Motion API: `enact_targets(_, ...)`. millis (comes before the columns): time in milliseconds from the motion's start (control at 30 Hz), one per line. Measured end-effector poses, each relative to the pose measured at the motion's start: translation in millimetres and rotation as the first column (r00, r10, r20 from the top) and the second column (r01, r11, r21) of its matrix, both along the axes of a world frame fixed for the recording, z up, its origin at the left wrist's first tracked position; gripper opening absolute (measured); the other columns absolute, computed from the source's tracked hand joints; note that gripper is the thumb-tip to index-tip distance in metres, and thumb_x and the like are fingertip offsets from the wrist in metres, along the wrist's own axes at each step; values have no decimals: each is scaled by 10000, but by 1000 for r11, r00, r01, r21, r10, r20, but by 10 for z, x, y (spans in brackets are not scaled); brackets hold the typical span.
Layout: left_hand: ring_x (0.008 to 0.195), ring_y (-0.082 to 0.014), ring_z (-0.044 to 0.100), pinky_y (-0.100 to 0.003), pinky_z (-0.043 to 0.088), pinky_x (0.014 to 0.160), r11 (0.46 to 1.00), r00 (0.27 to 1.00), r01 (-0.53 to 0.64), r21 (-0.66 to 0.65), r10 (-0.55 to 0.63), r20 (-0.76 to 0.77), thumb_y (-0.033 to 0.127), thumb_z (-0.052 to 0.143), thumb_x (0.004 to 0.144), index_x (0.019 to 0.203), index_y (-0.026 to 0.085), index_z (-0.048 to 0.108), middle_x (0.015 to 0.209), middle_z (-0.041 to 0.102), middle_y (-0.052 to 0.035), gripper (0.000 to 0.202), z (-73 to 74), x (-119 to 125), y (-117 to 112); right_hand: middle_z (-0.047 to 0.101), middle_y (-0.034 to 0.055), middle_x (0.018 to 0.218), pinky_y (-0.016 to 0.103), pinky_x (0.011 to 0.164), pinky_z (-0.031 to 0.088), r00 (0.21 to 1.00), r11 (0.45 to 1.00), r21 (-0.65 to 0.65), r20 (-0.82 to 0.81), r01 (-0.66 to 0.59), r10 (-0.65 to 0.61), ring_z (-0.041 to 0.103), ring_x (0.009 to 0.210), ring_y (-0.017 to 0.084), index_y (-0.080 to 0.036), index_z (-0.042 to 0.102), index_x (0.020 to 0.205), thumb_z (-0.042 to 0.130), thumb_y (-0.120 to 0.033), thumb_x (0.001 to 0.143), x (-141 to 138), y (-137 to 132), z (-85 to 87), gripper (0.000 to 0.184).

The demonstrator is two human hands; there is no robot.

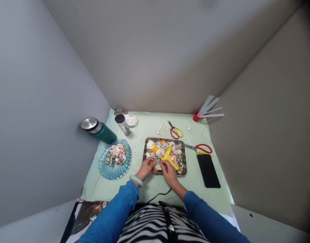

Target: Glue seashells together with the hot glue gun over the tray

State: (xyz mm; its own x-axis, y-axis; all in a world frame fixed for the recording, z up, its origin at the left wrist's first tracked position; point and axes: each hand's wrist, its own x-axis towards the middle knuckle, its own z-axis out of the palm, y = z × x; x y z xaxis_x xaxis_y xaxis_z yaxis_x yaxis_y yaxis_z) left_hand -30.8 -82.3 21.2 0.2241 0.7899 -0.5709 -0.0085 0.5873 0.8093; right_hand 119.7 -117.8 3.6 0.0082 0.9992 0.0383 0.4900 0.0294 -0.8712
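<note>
A metal tray [185, 165] full of seashells lies in front of me, with a yellow glue gun [168, 156] resting on the shells. Over the tray's near edge, my left hand [148, 167] is closed, its fingertips pinched on something too small to make out. Close beside it, my right hand [169, 172] is also in a pinch, near the glue gun's handle but not gripping it. Whatever sits between its fingertips is hidden. Left of the tray, a blue scalloped dish [106, 170] bears a cluster of shells.
A teal bottle [106, 134] and a black-lidded jar [123, 125] stand at the left. Two scissors [175, 131], a marker [161, 127] and a black phone [208, 171] lie around the tray. Glue sticks [208, 105] lean in a red cup [196, 116]. Grey panels enclose the table.
</note>
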Motion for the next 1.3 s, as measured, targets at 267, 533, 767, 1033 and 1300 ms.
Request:
enact_targets(267,324,-112,490,-205,370,387,1000,1000,-2,-1,2,-20,496,689,665,811,165,510,382,520,64,404,7,43,35,638,42,823,266,673,449,999,1000,-18,-49,15,-16,586,715,169,-191,601,877,457,-313,896,2,5,-1,189)
enact_targets(533,319,-98,456,-190,285,392,1000,1000,4,-27,-4,-11,517,704,648,767,159,537,349,505,56,413,52,-3,59,653,39,806,267,656,474,990,998,-65,-141,3,-12,607,696,168,-188,602,851,485,-352,876,9,19,-20,202)
enact_targets(767,334,-88,451,-191,262,405,999,1000,3,-37,-4,-9,503,724,640,775,132,579,357,515,42,421,90,-9,82,650,8,711,246,519,471,976,992,-121,-217,-24,-2,574,535,137,-190,597,850,486,-388,864,43,64,-67,228)
enact_targets(1033,316,-77,425,-191,279,393,1000,1000,-7,-3,7,-14,441,762,603,773,116,596,371,510,54,403,42,24,60,681,21,726,259,561,496,988,991,-132,-148,15,-35,618,615,161,-184,624,835,502,-392,850,22,80,-93,242)
enact_targets(1300,347,-124,504,-204,362,413,996,996,-89,-4,89,-7,526,654,685,907,168,537,371,516,66,438,18,19,78,664,117,1025,389,854,447,984,986,-75,114,148,-139,600,952,257,-173,623,1060,486,-316,869,155,100,212,275)
